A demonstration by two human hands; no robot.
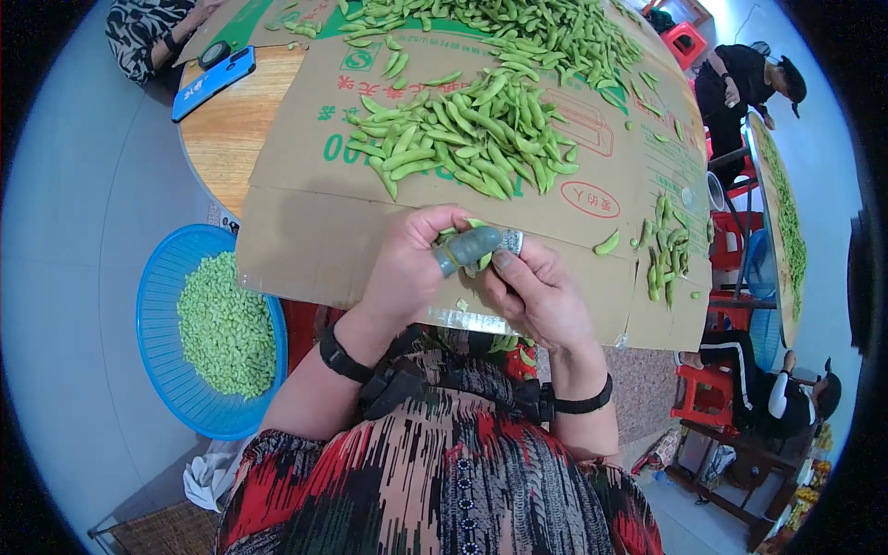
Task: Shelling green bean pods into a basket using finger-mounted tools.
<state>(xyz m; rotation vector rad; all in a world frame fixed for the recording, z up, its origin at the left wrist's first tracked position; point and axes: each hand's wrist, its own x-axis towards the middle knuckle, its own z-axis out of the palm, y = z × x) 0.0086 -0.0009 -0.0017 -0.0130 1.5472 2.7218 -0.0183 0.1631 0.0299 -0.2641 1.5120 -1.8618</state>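
Over the near edge of the cardboard, my left hand [407, 259] and my right hand [548, 294] meet, fingers closed together. A grey-green rubber sleeve covers the left thumb, and a patterned band wraps a right finger. Between them green bits of a soybean pod [475, 223] show; most of it is hidden by the fingers. Just beyond my hands lies a pile of green soybean pods [472, 134]. A smaller group of pods [668, 250] rests to the right, with a single pod [607, 243] beside it.
The flattened cardboard [305, 222] covers a wooden table [250, 111]. At the left, a blue basket [157, 324] holds shelled green beans [222, 324]. A blue phone [213, 83] lies near another person's patterned sleeve [139, 37]. More pods [555, 37] are heaped farther back. Other people are at the right.
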